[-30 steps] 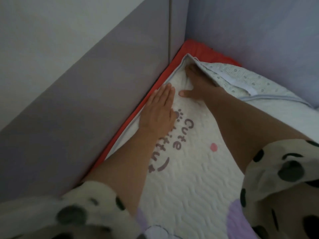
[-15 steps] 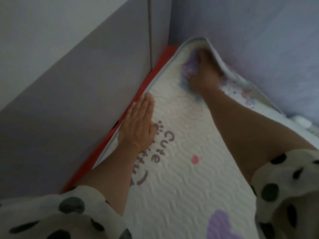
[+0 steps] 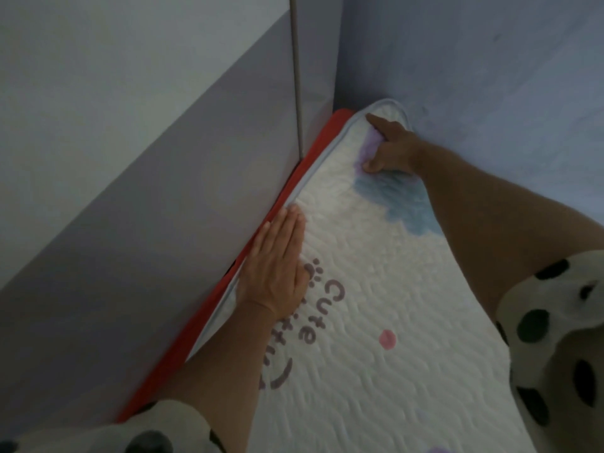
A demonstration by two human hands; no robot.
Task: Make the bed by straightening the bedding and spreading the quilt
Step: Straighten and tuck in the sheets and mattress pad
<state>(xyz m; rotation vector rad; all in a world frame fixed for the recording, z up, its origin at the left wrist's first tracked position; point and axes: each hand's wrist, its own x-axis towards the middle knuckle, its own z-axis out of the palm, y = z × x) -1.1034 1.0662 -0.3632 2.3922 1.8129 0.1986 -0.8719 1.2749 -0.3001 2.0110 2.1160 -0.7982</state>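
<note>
The white quilted pad-like quilt (image 3: pixel 376 305), pale-blue piped and printed "Cute", lies flat on a red sheet (image 3: pixel 199 325) in the corner of grey padded panels (image 3: pixel 163 223). The left hand (image 3: pixel 277 273) presses its edge with straight fingers. The right hand (image 3: pixel 390 152), fingers partly curled, pushes its far corner; I cannot tell whether it grips.

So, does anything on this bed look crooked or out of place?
Slightly. The quilt curls up against the wall at its far corner, beside the right hand, not flat, and a red layer beneath shows along its left edge.
</note>
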